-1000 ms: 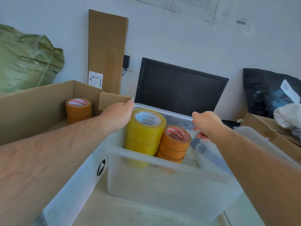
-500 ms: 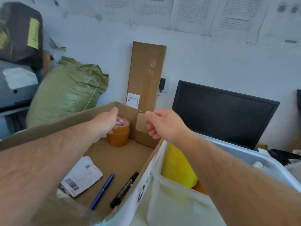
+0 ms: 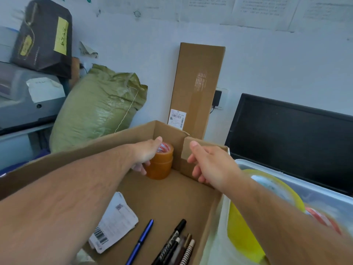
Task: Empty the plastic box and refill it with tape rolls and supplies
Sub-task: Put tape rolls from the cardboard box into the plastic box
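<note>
Bright, even light (blurry lower right)

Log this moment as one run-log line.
left hand: grips stacked orange tape rolls in brown cardboard box | right hand: empty, loosely curled | clear plastic box: holds yellow tape roll

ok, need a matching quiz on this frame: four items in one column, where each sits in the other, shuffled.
Things:
1. orange tape rolls
2. blue pen
3. yellow tape roll
4. tall flat carton

Places:
A. inside the plastic box
B. standing against the wall
C. far corner of the cardboard box, gripped by the left hand
D. flat on the cardboard box floor, beside the black marker

Pairs: 1-C, 2-D, 3-A, 4-B
</note>
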Demonstrator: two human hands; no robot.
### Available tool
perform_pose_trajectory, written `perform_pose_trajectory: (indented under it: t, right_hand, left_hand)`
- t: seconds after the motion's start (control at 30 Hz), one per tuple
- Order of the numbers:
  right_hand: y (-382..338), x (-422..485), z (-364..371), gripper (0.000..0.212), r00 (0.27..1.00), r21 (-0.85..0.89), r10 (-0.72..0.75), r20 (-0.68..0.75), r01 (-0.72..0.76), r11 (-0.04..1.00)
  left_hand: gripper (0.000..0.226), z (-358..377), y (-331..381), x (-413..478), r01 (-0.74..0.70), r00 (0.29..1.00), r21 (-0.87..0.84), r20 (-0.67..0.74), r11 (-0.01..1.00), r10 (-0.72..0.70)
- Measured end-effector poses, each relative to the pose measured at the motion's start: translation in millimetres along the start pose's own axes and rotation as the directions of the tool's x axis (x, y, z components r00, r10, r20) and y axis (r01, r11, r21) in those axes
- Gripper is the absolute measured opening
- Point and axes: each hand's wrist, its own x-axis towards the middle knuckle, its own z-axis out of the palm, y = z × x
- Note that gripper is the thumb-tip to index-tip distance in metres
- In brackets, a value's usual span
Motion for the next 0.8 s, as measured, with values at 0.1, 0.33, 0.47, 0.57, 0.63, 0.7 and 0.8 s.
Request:
perform_pose_trajectory:
  t: [0.1,0.33,0.47,0.57,0.63,0.7,0.8]
  right_hand:
    - [1,0,1,0.054,1.000,-0.011,-0.004,-0.001,0.004,1.000]
    - [4,4,3,0.056,1.000,0.006,-0.015,-0.028,0.015,1.000]
    - [1,2,2,0.058,0.999,-0.009,-0.010,-0.050,0.010,1.000]
    - [-1,0,1,0.054,0.995,-0.036,0.000,-0.101,-0.003,0.999]
    - [-3,-1,1,0.050,0.991,-0.044,0.014,-0.130,-0.019,0.999]
    - [-2,0,3,0.047,0.989,-0.017,0.037,-0.140,-0.040,0.999]
    - [-5,-3,7,0.066,0.989,0.026,0.062,-0.135,-0.059,0.998]
  left_hand:
    - [0.086,9,-5,21,0.043,0.999,0.067,0.005,0.997,-0.044]
    - [0.073,23,-21,48,-0.095,0.990,0.074,-0.102,0.993,0.102]
    - [0.068,10,-23,34,-0.183,0.973,0.095,-0.124,0.979,0.194]
    - [0.061,0,-15,11,-0.337,0.926,0.043,-0.164,0.941,0.339]
    - [0.055,-7,-5,-10,-0.412,0.899,-0.041,-0.179,0.910,0.399]
    - [0.056,-13,3,-28,-0.476,0.873,-0.116,-0.182,0.872,0.452]
    - [0.071,-19,9,-53,-0.555,0.831,-0.159,-0.122,0.816,0.542]
